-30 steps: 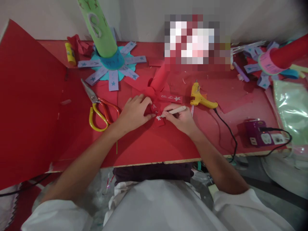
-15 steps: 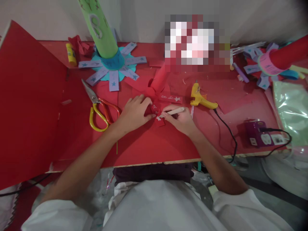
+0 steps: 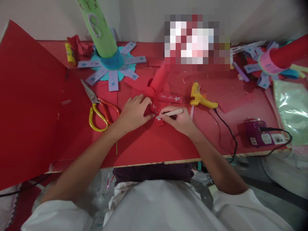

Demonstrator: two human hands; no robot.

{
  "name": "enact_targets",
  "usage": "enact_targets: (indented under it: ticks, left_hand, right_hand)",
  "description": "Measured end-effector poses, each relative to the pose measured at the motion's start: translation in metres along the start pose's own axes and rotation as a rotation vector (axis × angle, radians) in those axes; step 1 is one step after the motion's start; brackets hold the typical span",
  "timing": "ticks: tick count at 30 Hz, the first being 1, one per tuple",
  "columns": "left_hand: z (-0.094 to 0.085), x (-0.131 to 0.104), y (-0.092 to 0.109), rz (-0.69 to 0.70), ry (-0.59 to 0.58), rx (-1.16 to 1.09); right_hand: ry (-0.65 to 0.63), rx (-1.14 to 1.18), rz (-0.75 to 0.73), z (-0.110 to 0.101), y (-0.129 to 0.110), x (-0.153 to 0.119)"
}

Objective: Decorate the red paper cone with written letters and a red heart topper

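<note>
While the left hand [image 3: 136, 111] stays spread against the lettered strip [image 3: 155, 109], the right hand [image 3: 180, 121], pinching the white pen [image 3: 175, 112], sits slightly further left than before

— Colour of the glue gun [image 3: 202, 98]?
— Yellow, with a black cord [image 3: 226, 129].
— Left of the glue gun?
— Pen [image 3: 174, 112]: off-white. Paper strips [image 3: 155, 109]: red, marked with white letters and white stars [image 3: 177, 98]. Scissors [image 3: 95, 102]: one handle yellow, the other orange-red.
— Farther left and behind the glue gun?
— Tube [image 3: 103, 35]: light green, its band [image 3: 113, 62] blue. Tabs [image 3: 139, 59]: lavender, patterned with blue stars [image 3: 113, 83].
— Right of the glue gun?
— Adapter [image 3: 255, 133]: purple. Table [image 3: 235, 91]: red.
</note>
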State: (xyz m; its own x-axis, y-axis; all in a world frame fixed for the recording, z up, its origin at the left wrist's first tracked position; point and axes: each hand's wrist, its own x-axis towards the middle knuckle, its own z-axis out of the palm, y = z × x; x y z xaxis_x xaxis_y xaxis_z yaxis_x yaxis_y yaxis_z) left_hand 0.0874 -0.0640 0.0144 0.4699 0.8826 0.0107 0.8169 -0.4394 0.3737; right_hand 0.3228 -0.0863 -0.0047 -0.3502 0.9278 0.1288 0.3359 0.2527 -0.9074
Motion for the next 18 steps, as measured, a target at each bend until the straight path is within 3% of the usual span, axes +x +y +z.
enact_targets:
  ticks: [18]
  left_hand:
    - [0.0001, 0.0004, 0.0009, -0.012, -0.007, -0.001]
  right_hand:
    - [0.038, -0.046, -0.009, -0.0006, -0.0010, 0.0010]
